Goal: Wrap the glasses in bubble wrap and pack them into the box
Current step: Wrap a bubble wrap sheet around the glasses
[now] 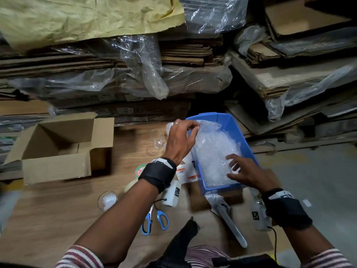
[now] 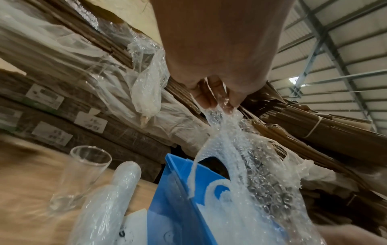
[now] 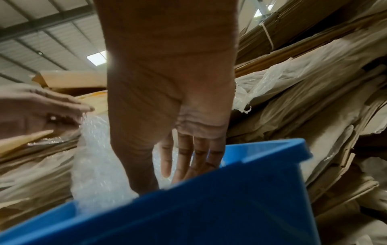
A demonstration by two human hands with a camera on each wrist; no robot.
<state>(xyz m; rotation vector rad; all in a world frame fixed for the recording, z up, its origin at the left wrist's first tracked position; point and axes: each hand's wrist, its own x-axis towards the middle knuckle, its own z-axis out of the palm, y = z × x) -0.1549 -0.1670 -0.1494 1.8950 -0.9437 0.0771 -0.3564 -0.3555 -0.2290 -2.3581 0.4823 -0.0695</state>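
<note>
A heap of clear bubble wrap [image 1: 214, 155] fills a blue plastic bin [image 1: 245, 144] on the wooden table. My left hand [image 1: 185, 132] pinches the top edge of a bubble wrap sheet [image 2: 226, 132] and holds it lifted above the bin. My right hand [image 1: 239, 169] lies with straight, spread fingers [image 3: 184, 159] on the wrap inside the bin [image 3: 209, 207]. A clear empty glass [image 1: 157, 140] stands left of the bin, also shown as the glass [image 2: 83, 175] beside a bubble-wrapped bundle [image 2: 113, 199]. Another glass [image 1: 107, 200] stands nearer me. The open cardboard box [image 1: 58, 147] sits at the left.
Blue-handled scissors [image 1: 154, 219] lie near the front edge. A tape roll [image 1: 140, 171] and a white packet [image 1: 187, 171] lie by the bin. Flattened cardboard stacks with plastic sheeting [image 1: 135, 74] rise behind the table. A long white tool [image 1: 229, 219] lies at the front right.
</note>
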